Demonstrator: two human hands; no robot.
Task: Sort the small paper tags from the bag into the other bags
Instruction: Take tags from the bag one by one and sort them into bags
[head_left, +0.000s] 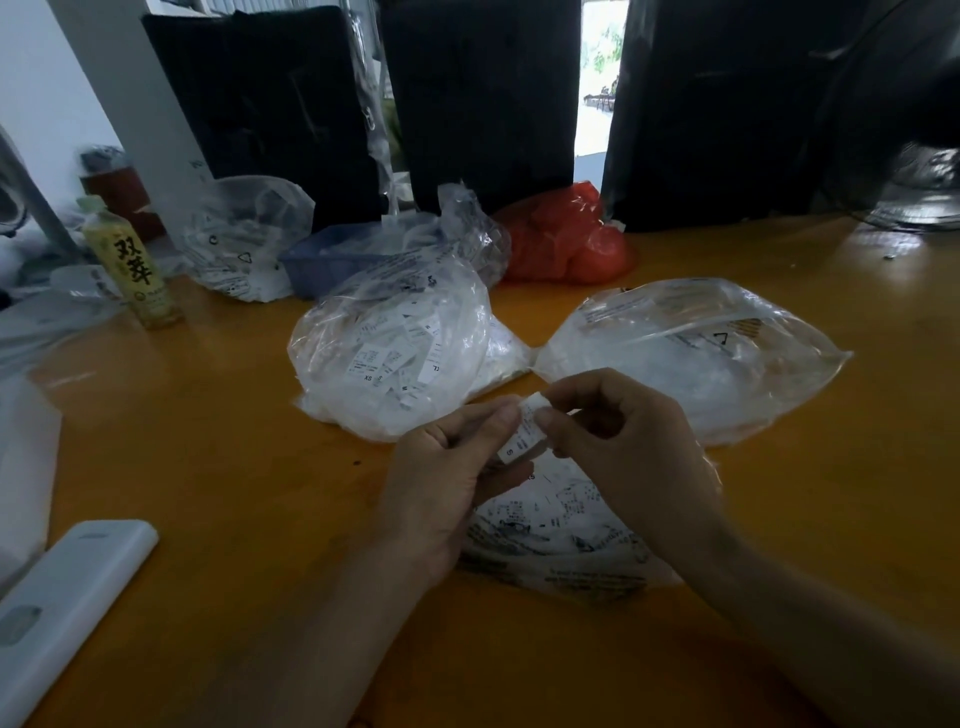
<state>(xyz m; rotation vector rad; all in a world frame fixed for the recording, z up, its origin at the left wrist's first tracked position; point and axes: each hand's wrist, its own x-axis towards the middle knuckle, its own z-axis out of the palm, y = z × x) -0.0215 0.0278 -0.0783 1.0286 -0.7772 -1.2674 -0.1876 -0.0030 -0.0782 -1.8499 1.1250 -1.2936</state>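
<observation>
Pinching one folded paper tag (523, 435) between them, left hand (451, 483) and right hand (618, 447) meet above the printed plastic bag (561, 540).

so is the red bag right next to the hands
No, the red bag sits far back on the table, behind the clear bags, while both hands hold a paper tag near the front.
</observation>
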